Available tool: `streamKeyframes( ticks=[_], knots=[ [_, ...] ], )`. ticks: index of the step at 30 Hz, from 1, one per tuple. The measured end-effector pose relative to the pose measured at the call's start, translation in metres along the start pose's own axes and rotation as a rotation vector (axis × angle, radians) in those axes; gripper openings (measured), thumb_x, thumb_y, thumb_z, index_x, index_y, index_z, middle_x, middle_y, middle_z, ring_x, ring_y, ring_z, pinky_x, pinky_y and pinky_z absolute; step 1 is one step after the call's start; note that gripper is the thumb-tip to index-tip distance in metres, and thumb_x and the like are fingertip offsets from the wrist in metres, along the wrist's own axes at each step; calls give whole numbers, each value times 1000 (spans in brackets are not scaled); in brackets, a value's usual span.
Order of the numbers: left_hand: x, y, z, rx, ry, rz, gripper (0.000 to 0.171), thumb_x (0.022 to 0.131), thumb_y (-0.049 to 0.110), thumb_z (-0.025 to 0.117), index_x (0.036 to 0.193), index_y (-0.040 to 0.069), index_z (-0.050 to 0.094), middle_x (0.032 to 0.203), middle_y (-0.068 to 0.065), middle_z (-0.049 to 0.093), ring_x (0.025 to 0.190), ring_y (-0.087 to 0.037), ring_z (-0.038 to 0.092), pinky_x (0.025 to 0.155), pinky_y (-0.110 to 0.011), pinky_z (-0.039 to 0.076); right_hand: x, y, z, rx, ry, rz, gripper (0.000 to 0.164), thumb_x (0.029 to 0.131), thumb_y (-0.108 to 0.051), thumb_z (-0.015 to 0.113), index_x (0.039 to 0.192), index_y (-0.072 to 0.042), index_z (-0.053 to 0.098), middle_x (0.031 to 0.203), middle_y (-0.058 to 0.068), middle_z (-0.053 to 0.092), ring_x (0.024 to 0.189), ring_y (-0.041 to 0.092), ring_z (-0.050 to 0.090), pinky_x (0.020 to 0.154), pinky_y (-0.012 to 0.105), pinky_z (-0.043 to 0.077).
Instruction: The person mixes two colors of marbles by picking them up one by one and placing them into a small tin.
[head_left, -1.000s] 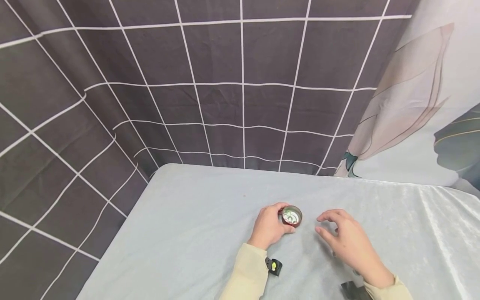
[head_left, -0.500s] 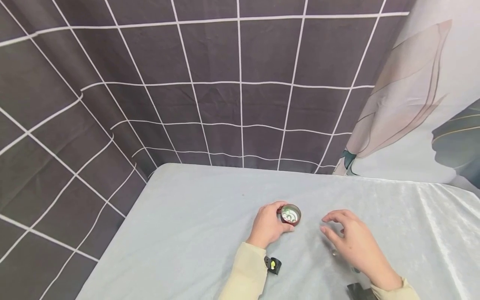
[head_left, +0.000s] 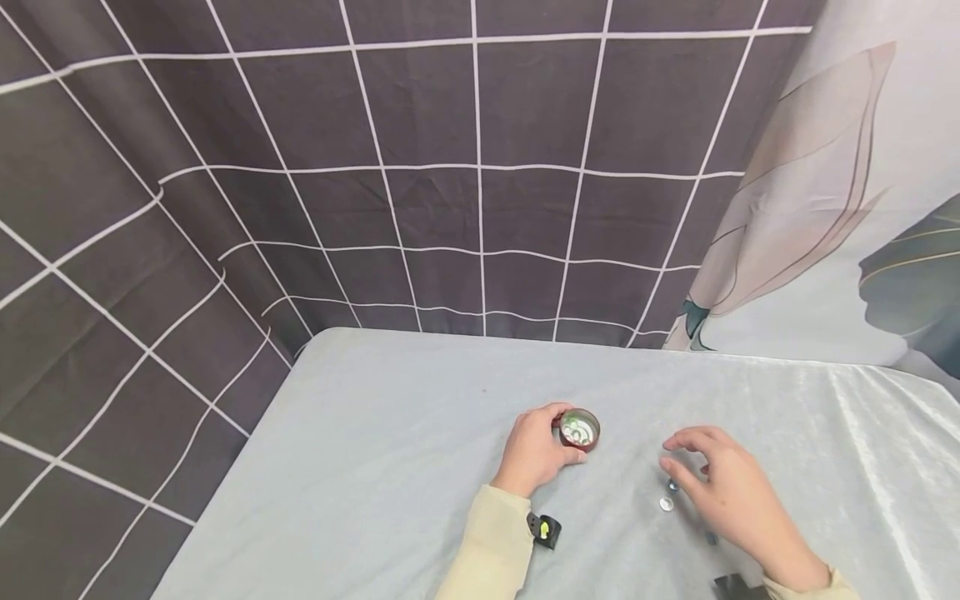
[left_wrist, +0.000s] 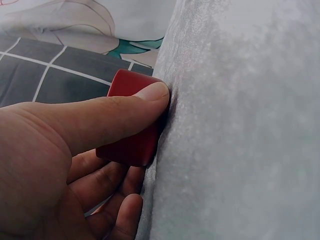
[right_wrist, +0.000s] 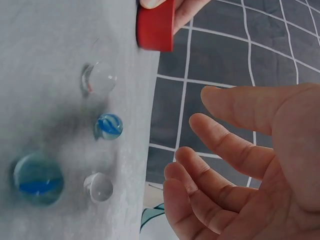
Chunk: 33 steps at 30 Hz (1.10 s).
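Note:
My left hand (head_left: pixel 534 448) holds a small, round red container (head_left: pixel 588 447) on the cloth, thumb on the near side and fingers round the far side. Several shiny clear-and-green pieces, perhaps marbles, lie inside it. In the left wrist view, the thumb presses on the container's red wall (left_wrist: pixel 131 150). Off to the right, my right hand (head_left: pixel 731 487) hovers with fingers loosely bent and nothing between them. Beside and below it lie a clear marble (head_left: pixel 666 504) and a blue-swirled marble (head_left: pixel 672 484). The right wrist view also shows a larger blue-banded marble (right_wrist: pixel 39 180) and another clear piece (right_wrist: pixel 99 187).
A pale grey velvety cloth (head_left: pixel 390 417) covers the table. Dark curtain with white grid lines (head_left: pixel 420 208) hangs behind and to the left, and a leaf-patterned curtain (head_left: pixel 810 217) hangs at the back right.
My right hand has moved right, away from the red container, uncovering marbles on the cloth. My left hand stays on the container, with only a slight shift of the whole view.

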<state>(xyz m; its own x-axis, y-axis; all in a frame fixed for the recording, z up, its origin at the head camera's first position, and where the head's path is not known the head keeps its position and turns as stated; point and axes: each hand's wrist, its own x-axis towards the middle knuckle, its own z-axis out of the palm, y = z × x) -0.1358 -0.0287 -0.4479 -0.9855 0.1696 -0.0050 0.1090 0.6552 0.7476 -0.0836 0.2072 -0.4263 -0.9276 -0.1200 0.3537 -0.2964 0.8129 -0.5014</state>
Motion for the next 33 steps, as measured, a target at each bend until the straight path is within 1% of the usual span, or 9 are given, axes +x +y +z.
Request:
streamKeyframes(
  ticks=[4, 8, 15, 20, 25, 29, 33],
  knots=[
    [-1, 0, 0, -2, 0, -1, 57, 69, 15, 93, 122, 17, 70, 114, 3, 71, 111, -20, 62, 98, -35, 49, -3, 3, -2, -9, 4, -4, 20, 77, -9, 85, 91, -14, 72, 100, 4, 68, 71, 16, 60, 60, 29, 51],
    [0, 0, 0, -3, -1, 5, 58, 69, 15, 93, 123, 15, 70, 114, 2, 71, 111, -19, 63, 99, -34, 49, -5, 3, -5, -19, -9, 6, 19, 78, -11, 84, 93, -14, 72, 100, 5, 68, 75, 17, 61, 60, 28, 51],
    [-1, 0, -1, 1, 3, 7, 58, 69, 16, 94, 122, 14, 70, 114, 2, 72, 111, -19, 63, 99, -35, 49, -10, 7, -8, -9, 5, -15, 19, 78, -11, 84, 93, -16, 72, 100, 2, 67, 81, 15, 62, 62, 28, 53],
    [-1, 1, -2, 6, 8, 26, 57, 69, 16, 94, 121, 13, 71, 113, 1, 72, 109, -18, 64, 98, -33, 50, -17, 10, -10, -9, -4, -6, 19, 78, -12, 85, 93, -16, 72, 100, 0, 67, 79, 10, 61, 62, 28, 53],
    [-1, 0, -1, 1, 7, 26, 57, 69, 16, 94, 121, 13, 71, 113, 1, 72, 109, -18, 64, 98, -33, 50, -25, 16, -10, -16, -8, 9, 22, 77, -10, 85, 92, -18, 71, 100, 0, 67, 75, 4, 57, 61, 24, 50],
    [-1, -1, 0, 0, 4, 17, 57, 69, 17, 94, 122, 14, 70, 113, 1, 72, 110, -19, 63, 98, -35, 49, -30, 20, -13, -28, -20, 13, 22, 77, -11, 85, 92, -18, 72, 100, 1, 67, 72, 2, 54, 60, 27, 49],
    [0, -1, 1, -4, 5, 18, 57, 70, 16, 93, 122, 14, 71, 113, 2, 72, 109, -18, 64, 97, -34, 50, -32, 22, -16, -40, -25, 15, 22, 76, -11, 86, 92, -17, 72, 101, 1, 67, 70, 2, 53, 59, 28, 48]
  ],
)
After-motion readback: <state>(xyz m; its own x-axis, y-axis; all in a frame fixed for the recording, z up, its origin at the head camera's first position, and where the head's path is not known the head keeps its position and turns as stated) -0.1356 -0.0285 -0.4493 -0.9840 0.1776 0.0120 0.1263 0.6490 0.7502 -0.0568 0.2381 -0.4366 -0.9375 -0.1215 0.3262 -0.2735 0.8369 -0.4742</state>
